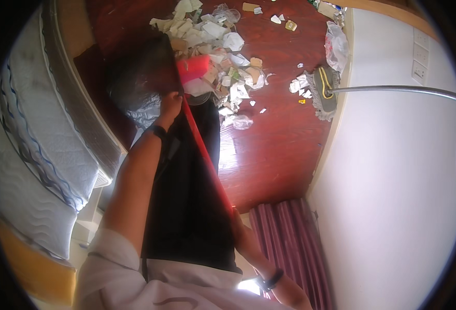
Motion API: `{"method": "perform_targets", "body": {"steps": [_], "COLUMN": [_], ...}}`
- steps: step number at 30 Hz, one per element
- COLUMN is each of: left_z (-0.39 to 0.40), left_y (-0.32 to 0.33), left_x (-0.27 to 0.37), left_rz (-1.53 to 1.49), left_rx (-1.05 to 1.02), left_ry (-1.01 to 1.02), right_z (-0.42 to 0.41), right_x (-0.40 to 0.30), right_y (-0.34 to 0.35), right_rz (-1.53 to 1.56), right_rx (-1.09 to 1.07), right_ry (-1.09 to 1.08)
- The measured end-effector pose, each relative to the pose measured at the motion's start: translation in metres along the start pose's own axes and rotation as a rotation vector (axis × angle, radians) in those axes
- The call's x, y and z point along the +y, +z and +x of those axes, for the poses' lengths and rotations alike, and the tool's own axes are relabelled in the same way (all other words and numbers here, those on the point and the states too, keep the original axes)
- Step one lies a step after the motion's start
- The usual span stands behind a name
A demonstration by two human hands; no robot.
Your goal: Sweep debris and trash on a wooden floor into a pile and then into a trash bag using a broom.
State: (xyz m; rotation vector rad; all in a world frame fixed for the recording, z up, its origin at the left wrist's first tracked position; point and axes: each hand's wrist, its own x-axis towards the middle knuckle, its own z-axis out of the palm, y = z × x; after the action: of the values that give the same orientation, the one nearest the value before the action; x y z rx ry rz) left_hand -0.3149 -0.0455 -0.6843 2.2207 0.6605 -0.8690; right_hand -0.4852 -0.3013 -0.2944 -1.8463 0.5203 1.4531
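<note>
My left hand [172, 104] grips the edge of a large black plastic bag [135, 73], which spreads out over the floor on the left. Close beside that fist runs a red pole [203, 145]; whether the fist touches it too I cannot tell. The pole's upper end is in my right hand [240, 230], near my waist. At its lower end is a pink-red plastic head [193, 69], partly behind the bag's edge; dustpan or broom, I cannot tell which. It lies against a heap of paper scraps and torn packaging [212, 35].
A grey flat mop [325, 93] with a metal handle leans by the white wall [386, 155]. Beyond it sits a white plastic bag [336, 46]. Loose scraps [299, 83] dot the red wooden floor [274, 155]. Mattresses [50, 135] rise at left; a purple curtain [286, 240] hangs behind me.
</note>
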Motion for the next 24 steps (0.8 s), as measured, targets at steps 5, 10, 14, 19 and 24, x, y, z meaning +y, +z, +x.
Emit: {"method": "perform_targets", "body": {"steps": [5, 10, 14, 19, 24], "left_z": [0.003, 0.005, 0.003, -0.002, -0.005], "left_y": [-0.001, -0.007, 0.004, 0.009, 0.014], "left_x": [-0.001, -0.001, 0.008, 0.017, 0.007], "left_rz": [0.006, 0.010, -0.044, -0.058, -0.070], "left_rx": [0.064, 0.062, 0.050, 0.043, 0.062], "left_ry": [0.012, 0.017, 0.041, 0.037, -0.001], "right_z": [-0.003, -0.001, 0.014, 0.024, 0.003], "right_x": [0.002, 0.009, 0.049, 0.062, 0.038], "right_y": [-0.006, -0.031, -0.016, -0.016, -0.012], "right_rz": [0.014, 0.075, 0.110, 0.011, -0.216], "right_rx": [0.060, 0.246, 0.442, 0.404, 0.110], "right_ry": [-0.005, 0.029, 0.040, 0.146, -0.006]}}
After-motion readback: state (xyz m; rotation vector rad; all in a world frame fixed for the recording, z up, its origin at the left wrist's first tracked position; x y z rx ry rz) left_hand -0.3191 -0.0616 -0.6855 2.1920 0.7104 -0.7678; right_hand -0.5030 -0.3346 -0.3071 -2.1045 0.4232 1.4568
